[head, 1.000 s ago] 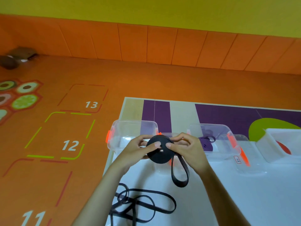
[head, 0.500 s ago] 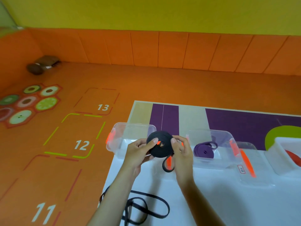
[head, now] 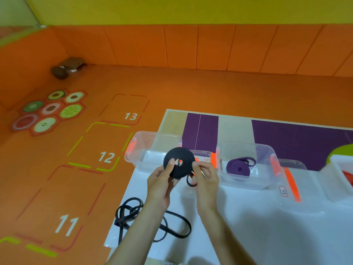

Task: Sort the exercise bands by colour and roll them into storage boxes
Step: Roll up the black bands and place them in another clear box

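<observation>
A black exercise band rolled into a flat disc [head: 181, 159] is held upright between both hands above the white table. My left hand [head: 162, 178] pinches its left side with the thumb on its face. My right hand [head: 206, 176] grips its right edge and the short loose loop that hangs below. Just behind the roll stands an empty clear storage box [head: 152, 148] with orange clips. To its right, a second clear box [head: 267, 169] holds a rolled purple band [head: 239, 166]. Loose black bands [head: 133, 211] lie tangled near the table's front left edge.
A clear lid with an orange clip [head: 292, 184] lies right of the purple band's box. A white container [head: 342, 169] with something red inside sits at the far right. The table [head: 248, 226] ends at its left edge over an orange floor with numbered squares.
The loose tail of the black band has been wound in and is now only a short loop. The roll has risen slightly toward the empty box, and the camera has turned to the left.
</observation>
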Demonstrator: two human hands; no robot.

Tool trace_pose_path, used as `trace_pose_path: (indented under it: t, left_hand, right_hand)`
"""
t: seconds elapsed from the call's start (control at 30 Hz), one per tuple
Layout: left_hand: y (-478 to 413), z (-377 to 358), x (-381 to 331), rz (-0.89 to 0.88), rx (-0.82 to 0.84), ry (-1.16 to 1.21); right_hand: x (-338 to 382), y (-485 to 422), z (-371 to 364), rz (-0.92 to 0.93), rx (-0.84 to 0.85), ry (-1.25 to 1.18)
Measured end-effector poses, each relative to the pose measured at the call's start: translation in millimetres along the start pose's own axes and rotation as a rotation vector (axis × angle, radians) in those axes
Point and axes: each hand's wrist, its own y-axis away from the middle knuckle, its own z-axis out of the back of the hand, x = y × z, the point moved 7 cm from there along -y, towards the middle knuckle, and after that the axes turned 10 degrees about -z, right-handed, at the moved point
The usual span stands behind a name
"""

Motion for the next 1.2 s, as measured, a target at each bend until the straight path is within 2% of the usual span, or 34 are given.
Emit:
trace_pose_path:
  t: [0.1,0.27,0.5,0.63,0.83,0.93,1.07,1.2]
  left_hand:
    - [-0.6,10.8,4.7,-0.022,-0.059,0.033]
    - [-9.6,29.7,11.4,-0.065,-0.109,0.038]
    - [-42.9,48.1,6.1,-0.271,-0.129,-0.148]
    - [-76.2,54.0,-8.7,-0.275,-0.105,-0.111]
    - [-142.4,70.9,-21.0,-0.292,-0.015,-0.248]
    - [-177.6,82.7,-18.5,-0.255,0.077,-0.376]
    - [-235.3,105.6,-20.6,-0.154,0.285,-0.550]
    - [-276.4,122.2,-43.9,-0.447,0.328,-0.990]
  right_hand:
    - [-21.9,6.7,-9.5,-0.088,0.110,0.000]
    - [-50.6,12.5,-20.2,-0.222,0.150,0.005]
    - [-65.4,3.6,-64.3,-0.188,0.047,0.011]
    - [-76.8,-17.7,-93.0,-0.185,-0.098,0.006]
    - [-105.1,-58.7,-142.2,-0.220,-0.176,0.027]
    - [-117.3,-86.0,-158.3,-0.234,-0.136,0.046]
    - [-130.5,-133.7,-164.0,-0.310,-0.160,0.084]
    - [-144.0,-181.5,-176.8,-0.319,-0.107,0.240]
